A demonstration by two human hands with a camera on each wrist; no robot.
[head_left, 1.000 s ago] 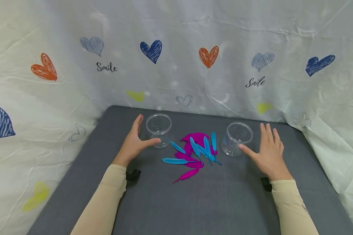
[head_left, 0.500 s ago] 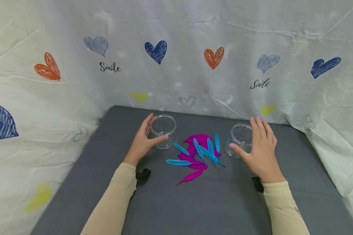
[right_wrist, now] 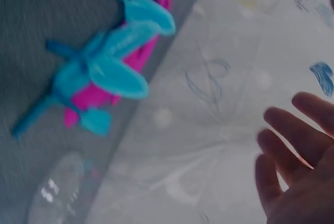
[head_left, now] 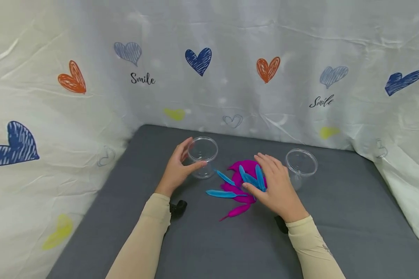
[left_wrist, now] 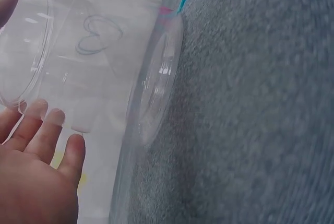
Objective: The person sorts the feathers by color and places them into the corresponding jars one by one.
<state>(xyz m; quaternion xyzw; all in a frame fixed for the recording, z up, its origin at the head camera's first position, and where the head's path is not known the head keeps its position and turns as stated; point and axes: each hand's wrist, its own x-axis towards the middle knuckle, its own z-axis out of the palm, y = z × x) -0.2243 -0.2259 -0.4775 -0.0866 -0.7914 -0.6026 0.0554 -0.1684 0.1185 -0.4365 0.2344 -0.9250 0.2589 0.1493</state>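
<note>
My left hand (head_left: 179, 166) holds a clear plastic jar (head_left: 203, 149) at the table's left, thumb across its front and fingers round the far side. In the left wrist view, the fingertips (left_wrist: 55, 117) lie along the wall of the upright jar. My right hand (head_left: 274, 186) hovers over a loose pile of feathers with its fingers spread and nothing held. Blue feathers (head_left: 220, 193) lie on top of magenta feathers (head_left: 239, 210); the right hand hides part of the pile in the head view. Another clear jar (head_left: 302, 161) stands upright behind and right of that hand.
A dark grey cloth covers the table (head_left: 209, 248). Close behind it hangs a white curtain (head_left: 230, 31) printed with hearts and lettering, which also runs down the left and right sides.
My left hand has closed in round the left jar. My right hand has left the right jar and swung leftward over the feathers. The head view has shifted slightly.
</note>
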